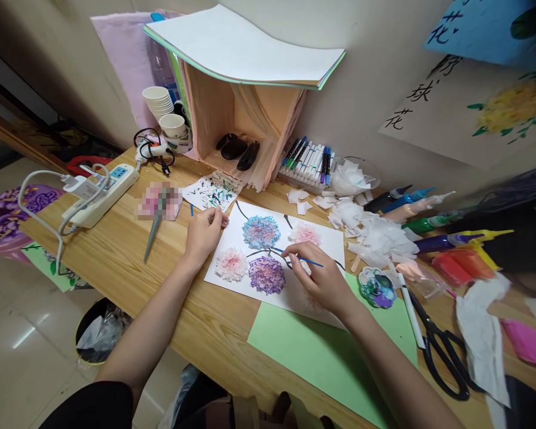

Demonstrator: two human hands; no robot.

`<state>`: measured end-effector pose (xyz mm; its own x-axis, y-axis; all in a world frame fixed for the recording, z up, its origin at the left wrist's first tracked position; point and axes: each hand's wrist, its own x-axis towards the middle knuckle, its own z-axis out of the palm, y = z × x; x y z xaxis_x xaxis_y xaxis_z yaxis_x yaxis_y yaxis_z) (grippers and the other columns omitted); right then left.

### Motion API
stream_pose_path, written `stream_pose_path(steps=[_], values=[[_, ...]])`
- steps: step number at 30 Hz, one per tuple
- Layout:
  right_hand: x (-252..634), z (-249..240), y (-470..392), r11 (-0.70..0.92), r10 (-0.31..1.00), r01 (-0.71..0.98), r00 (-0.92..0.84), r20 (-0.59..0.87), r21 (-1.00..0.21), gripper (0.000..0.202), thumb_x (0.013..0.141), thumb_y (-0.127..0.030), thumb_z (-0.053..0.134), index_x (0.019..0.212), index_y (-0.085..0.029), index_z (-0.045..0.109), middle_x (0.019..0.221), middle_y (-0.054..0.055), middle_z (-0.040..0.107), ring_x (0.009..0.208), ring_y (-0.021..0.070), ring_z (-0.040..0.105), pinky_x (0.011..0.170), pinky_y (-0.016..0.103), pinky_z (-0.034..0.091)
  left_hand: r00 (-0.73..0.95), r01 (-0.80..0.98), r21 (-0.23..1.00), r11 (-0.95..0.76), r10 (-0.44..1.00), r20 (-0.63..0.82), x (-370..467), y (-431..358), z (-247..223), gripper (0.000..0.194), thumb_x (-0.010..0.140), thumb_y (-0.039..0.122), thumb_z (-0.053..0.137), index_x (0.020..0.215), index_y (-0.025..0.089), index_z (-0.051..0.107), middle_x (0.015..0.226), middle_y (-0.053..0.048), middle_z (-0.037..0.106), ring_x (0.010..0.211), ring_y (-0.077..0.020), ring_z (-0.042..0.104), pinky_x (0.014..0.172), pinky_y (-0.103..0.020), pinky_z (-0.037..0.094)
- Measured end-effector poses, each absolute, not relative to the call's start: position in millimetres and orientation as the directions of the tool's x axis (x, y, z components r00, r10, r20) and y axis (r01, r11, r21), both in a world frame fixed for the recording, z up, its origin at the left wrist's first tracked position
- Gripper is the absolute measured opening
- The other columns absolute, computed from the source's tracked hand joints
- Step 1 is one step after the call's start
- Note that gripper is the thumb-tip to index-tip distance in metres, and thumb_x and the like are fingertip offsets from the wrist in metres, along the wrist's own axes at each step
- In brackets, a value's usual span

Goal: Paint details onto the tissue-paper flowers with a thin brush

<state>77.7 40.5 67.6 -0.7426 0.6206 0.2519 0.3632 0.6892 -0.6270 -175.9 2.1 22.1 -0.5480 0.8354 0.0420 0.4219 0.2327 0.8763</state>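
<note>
My right hand (315,277) pinches a thin blue paintbrush (310,260), its tip over the middle of a white sheet (213,269). Raised, ruffled flowers cover this sheet: a blue one (261,232), a purple one (267,275) and several pink ones, with dark painted stems between them. Part of the sheet's lower right is hidden by my right hand. At its upper left edge lies my left hand (205,235), fingers bent and pressed together; whether they grip anything is hidden. Beneath the sheet's lower side is green paper (312,363).
A paint-smeared palette (377,287), white pen (411,313) and black scissors (446,345) lie to the right. Torn white paper (375,232) and paint bottles (422,205) stand behind. A paint-dabbed sheet (214,190), power strip (100,196) and pink box (245,119) are farther back and left.
</note>
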Motion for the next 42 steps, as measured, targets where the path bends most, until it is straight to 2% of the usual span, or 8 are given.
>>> stream_pose_path(steps=[8,14,22,31,42], values=[[77.9,67.8,39.1,0.694,0.620,0.374,-0.745,0.246,-0.616,0.015,0.091,-0.021,0.040,0.092,-0.022,0.055,0.082,0.005,0.062,0.077,0.0177,0.057,0.069,0.031,0.044,-0.551,0.426,0.867,0.257,0.834,0.023,-176.3,2.2,20.8,0.045,0.088,0.047,0.036,0.072,0.016,0.063,0.073,-0.007,0.069,0.067,-0.0165,0.064,0.066,-0.026,0.047],[80.4,66.7,38.5,0.692,0.615,0.378,-0.755,0.228,-0.615,0.014,0.092,-0.021,0.040,0.092,-0.021,0.054,0.084,0.005,0.062,0.078,0.0177,0.057,0.071,0.031,0.044,-0.554,0.421,0.872,0.248,0.832,0.030,-176.7,2.9,20.8,0.043,0.088,0.046,0.037,0.071,0.016,0.063,0.072,-0.006,0.069,0.067,-0.0162,0.064,0.066,-0.026,0.048],[79.8,68.2,37.3,0.699,0.618,0.357,-0.737,0.273,-0.620,0.014,0.091,-0.021,0.040,0.093,-0.022,0.054,0.085,0.005,0.062,0.081,0.0184,0.058,0.073,0.032,0.044,-0.549,0.415,0.877,0.242,0.835,0.029,-177.5,3.1,20.0,0.043,0.088,0.045,0.037,0.071,0.016,0.063,0.075,-0.006,0.069,0.067,-0.0159,0.064,0.066,-0.026,0.048],[79.8,67.6,37.3,0.687,0.622,0.395,-0.754,0.212,-0.610,0.014,0.092,-0.022,0.039,0.093,-0.020,0.054,0.084,0.004,0.061,0.080,0.0173,0.056,0.072,0.031,0.043,-0.536,0.430,0.874,0.224,0.843,0.048,-179.8,2.6,15.4,0.044,0.089,0.046,0.036,0.072,0.016,0.063,0.075,-0.006,0.069,0.067,-0.0161,0.064,0.068,-0.027,0.047],[78.9,67.0,38.3,0.708,0.613,0.392,-0.754,0.236,-0.587,0.013,0.092,-0.019,0.040,0.094,-0.019,0.053,0.086,0.005,0.061,0.082,0.0172,0.055,0.073,0.031,0.043,-0.537,0.425,0.879,0.216,0.842,0.053,-179.9,3.2,15.6,0.043,0.089,0.045,0.036,0.071,0.016,0.063,0.074,-0.006,0.069,0.067,-0.0162,0.065,0.066,-0.027,0.047]])
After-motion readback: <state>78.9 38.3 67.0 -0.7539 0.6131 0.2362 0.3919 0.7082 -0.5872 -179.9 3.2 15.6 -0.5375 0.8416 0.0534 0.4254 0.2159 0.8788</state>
